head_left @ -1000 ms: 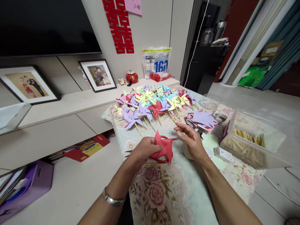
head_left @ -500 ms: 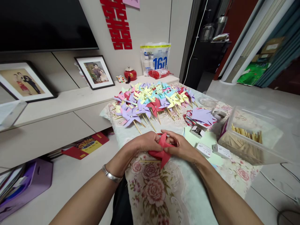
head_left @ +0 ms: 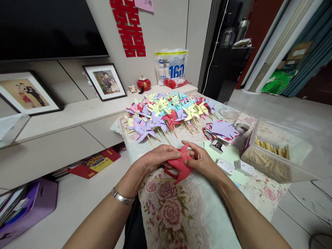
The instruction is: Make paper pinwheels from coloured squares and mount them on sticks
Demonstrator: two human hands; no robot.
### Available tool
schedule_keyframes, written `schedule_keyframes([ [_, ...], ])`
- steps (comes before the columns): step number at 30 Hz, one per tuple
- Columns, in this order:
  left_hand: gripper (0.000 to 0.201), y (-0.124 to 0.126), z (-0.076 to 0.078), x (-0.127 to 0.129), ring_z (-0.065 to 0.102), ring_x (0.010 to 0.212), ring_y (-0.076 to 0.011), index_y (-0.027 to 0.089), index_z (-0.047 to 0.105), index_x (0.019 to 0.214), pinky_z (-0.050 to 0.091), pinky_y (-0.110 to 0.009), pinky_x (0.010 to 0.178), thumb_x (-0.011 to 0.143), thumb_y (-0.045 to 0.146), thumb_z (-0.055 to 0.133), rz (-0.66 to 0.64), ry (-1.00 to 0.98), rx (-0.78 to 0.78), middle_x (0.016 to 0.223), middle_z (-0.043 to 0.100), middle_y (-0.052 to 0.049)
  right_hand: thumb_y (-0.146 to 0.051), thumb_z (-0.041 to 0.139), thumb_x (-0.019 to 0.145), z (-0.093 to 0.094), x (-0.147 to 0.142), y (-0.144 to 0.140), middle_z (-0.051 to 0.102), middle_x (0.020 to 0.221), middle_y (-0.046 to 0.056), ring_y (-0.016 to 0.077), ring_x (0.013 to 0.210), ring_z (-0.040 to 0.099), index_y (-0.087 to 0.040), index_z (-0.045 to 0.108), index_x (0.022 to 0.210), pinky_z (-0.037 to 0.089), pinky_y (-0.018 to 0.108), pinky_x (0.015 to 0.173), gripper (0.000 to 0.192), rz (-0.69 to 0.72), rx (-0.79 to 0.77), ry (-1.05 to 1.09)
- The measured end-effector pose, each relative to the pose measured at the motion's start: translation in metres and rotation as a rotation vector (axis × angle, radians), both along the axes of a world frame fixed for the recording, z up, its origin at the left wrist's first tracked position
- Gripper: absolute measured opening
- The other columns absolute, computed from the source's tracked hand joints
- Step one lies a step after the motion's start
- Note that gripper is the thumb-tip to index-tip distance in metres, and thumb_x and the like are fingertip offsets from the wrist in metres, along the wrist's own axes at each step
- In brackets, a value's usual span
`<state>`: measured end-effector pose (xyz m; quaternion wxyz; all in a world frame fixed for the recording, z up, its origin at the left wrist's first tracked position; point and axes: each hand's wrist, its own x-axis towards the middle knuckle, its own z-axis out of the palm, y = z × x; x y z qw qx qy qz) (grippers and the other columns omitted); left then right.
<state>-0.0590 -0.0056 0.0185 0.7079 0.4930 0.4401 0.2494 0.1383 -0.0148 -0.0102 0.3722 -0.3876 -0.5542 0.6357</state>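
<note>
Both hands are meeting over the near part of the counter (head_left: 207, 221), which is lying under a glossy cloth printed with pink roses. The left hand (head_left: 155, 159) is curling its grip round the left side of a red paper pinwheel (head_left: 181, 166), thumb and fingers pinching the folded sheet, while the right hand (head_left: 201, 160) is pinching the pointed blades from the other side, fingertips pressing at the centre. The pinwheel is matte, stiff-looking paper with sharp triangular points, and it is sitting just above the cloth between the two hands. A thin wooden stick (head_left: 164, 180) is lying on the cloth just below it. Farther back, a heap of finished pinwheels (head_left: 168, 112) in lilac, yellow, blue, pink and red is fanning out on pale sticks. To the right, a stack of flat cut paper (head_left: 223, 128) is resting near a clear plastic box (head_left: 275, 155) holding more sticks, with small white cartons (head_left: 234, 167) lying just beside it on pale green sheets.
</note>
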Motion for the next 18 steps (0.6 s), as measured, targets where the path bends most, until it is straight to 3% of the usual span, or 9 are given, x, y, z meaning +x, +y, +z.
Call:
schedule_keyframes([
  [4,0.04,-0.013,-0.008,0.002,0.062,0.063,-0.0136,0.015,0.07,0.082,0.047,-0.026,0.063,0.07,0.052,0.078,0.215,-0.183,-0.029,0.072,0.068,-0.004,-0.022,0.072,0.067,0.001,-0.001,0.002,0.058,0.07,-0.007,0.01,0.056,0.048,-0.016,0.041,0.143,0.033,0.025,0.056,0.082,-0.117,-0.005,0.084],
  [9,0.033,-0.03,-0.021,0.022,0.06,0.061,-0.0113,0.013,0.069,0.08,0.045,-0.022,0.061,0.067,0.04,0.083,0.414,-0.29,0.0,0.07,0.07,-0.003,-0.024,0.074,0.067,0.0,-0.004,0.002,0.062,0.073,-0.006,0.0118,0.06,0.053,-0.015,0.037,0.144,0.038,0.027,0.061,0.086,-0.203,-0.007,0.181],
  [14,0.032,-0.036,-0.026,0.045,0.062,0.066,-0.0137,0.012,0.073,0.085,0.048,-0.025,0.069,0.064,0.033,0.086,0.521,-0.35,0.017,0.073,0.072,-0.003,-0.025,0.074,0.07,-0.002,-0.007,-0.001,0.061,0.073,-0.006,0.0118,0.061,0.053,-0.015,0.038,0.143,0.038,0.027,0.062,0.082,-0.209,0.013,0.194],
  [18,0.032,-0.038,-0.025,0.051,0.061,0.065,-0.0147,0.012,0.074,0.081,0.047,-0.025,0.065,0.06,0.034,0.086,0.611,-0.311,0.02,0.069,0.072,-0.002,-0.025,0.074,0.07,-0.003,-0.009,-0.002,0.059,0.072,-0.006,0.0113,0.06,0.052,-0.014,0.041,0.14,0.037,0.026,0.06,0.078,-0.193,0.037,0.175],
])
